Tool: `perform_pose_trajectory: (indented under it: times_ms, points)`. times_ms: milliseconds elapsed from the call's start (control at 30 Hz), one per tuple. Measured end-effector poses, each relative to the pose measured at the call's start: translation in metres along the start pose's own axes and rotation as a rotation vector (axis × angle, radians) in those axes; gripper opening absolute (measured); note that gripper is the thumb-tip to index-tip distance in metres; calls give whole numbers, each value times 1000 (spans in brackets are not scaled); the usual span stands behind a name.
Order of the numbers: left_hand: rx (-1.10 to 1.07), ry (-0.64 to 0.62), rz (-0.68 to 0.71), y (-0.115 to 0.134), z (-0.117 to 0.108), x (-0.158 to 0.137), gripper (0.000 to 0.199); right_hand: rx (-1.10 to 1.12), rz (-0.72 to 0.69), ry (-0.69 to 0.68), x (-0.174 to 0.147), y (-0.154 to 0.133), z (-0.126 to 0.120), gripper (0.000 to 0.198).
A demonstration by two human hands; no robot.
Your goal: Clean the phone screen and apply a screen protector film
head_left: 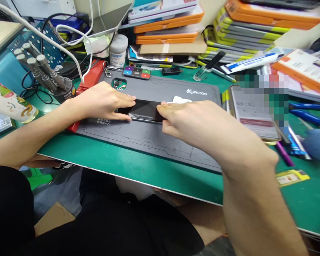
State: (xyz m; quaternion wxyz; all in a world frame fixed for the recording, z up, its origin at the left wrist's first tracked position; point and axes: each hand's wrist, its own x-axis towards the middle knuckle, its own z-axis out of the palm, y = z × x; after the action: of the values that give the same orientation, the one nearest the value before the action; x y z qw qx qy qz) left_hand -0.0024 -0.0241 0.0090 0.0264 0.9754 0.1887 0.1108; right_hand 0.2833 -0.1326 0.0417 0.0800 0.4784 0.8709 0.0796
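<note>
A phone (144,109) with a dark, glossy screen lies sideways, face up, on the grey work mat (149,140). At its left end is my left hand (102,103), with the fingers on the far edge and the thumb on the near edge. My right hand (194,115) holds the right end, its fingertips pressed on the phone and the other fingers curled under. Both ends of the phone are partly covered by my hands. Just behind my right hand sits a crumpled white tissue (180,99). Small metal parts (119,84) lie in the mat's recess.
Screwdrivers (42,71) stand in a holder at left, near a red bar (94,73). A jar (118,49) and stacked orange boxes (168,26) are behind. At right lie another phone (253,112), blue-handled pliers (309,113) and a glass bottle (202,72).
</note>
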Motion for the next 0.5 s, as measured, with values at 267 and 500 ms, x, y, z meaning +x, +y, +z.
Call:
perform_pose_trajectory:
  times_ms: [267,500]
  points:
    - [14,2,8,0,-2,0,50,-3,12,15,0,1,1,33]
    - [6,19,-6,-3,-3,0,50,21,23,37,0,1,1,33]
